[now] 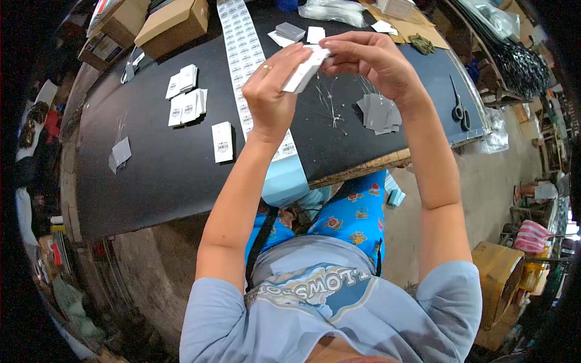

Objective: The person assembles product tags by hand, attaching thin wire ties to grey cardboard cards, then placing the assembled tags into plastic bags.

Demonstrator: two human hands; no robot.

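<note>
My left hand [272, 81] is closed around a small stack of white tags [304, 71], held tilted above the dark table. At the stack's upper end, the thumb and fingers of my right hand [372, 60] pinch its edge. Beneath the hands runs a long strip of printed barcode stickers [242, 45], its light blue end [285, 179] hanging over the table's front edge. Left of the strip lies a stack of white tags with barcode stickers [223, 142]. Below my right hand are thin plastic tag strings [330, 100] and a fan of grey tags [378, 114].
Piles of stickered tags [187, 107] and a few grey tags [120, 152] lie on the left of the black tabletop [145, 193]. Cardboard boxes [172, 27] stand at the back left. Scissors [460, 109] rest near the right edge. Clear plastic bags [333, 12] are at the back.
</note>
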